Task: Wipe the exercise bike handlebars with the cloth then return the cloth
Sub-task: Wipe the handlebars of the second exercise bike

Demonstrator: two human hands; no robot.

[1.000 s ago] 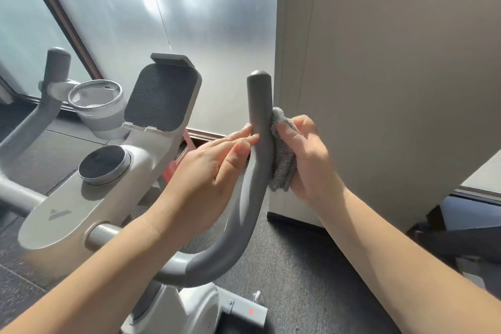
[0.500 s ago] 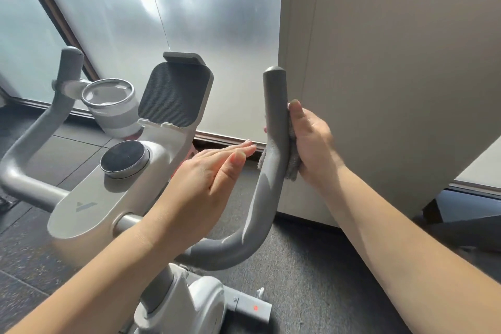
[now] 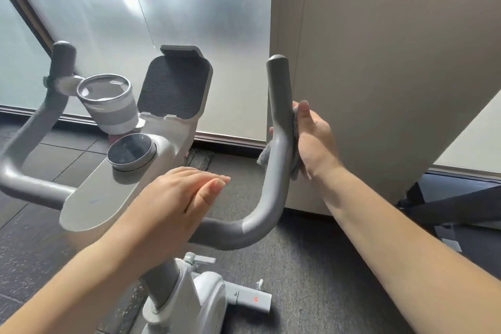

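Frosted glass wall (image 3: 135,8), cloth (image 3: 265,154) under right hand (image 3: 314,141) fingers, on handlebar (image 3: 279,122)

Right hand (image 3: 311,138) is squeezed between the handlebar (image 3: 279,122) and the beige panel (image 3: 393,76) right behind it, but there's open air on the bar's inner side toward the console (image 3: 113,184).

Grey cloth (image 3: 264,154) wrapped around upright grey handlebar (image 3: 279,122)

The right hand (image 3: 314,141) presses a grey cloth (image 3: 264,154) around the upright right handlebar (image 3: 278,116). The left hand (image 3: 176,198) hovers flat, empty, near the console (image 3: 108,192).
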